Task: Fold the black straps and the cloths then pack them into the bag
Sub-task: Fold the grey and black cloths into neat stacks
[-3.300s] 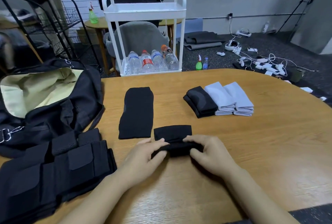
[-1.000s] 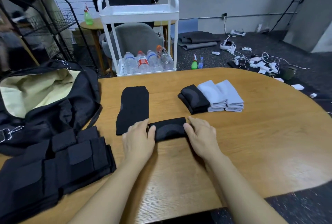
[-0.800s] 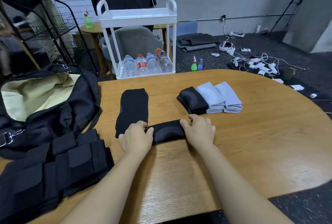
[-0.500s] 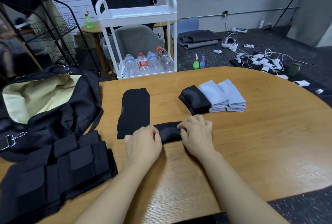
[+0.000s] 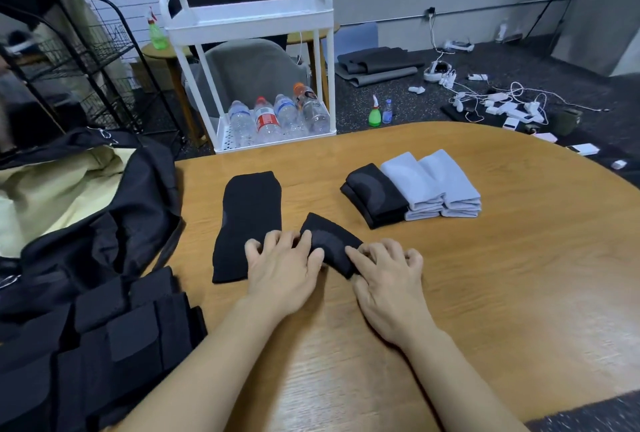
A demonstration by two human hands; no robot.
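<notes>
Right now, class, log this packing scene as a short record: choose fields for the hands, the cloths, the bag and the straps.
left hand: fingers on the small folded black cloth
right hand: fingers curled at that cloth's other end
unfolded cloth: one long black cloth flat, left of the hands
folded row: one black, two light grey, side by side
bag: open, pale lining showing, at the table's left edge
black straps: piled near the bag
surface: wooden table
</notes>
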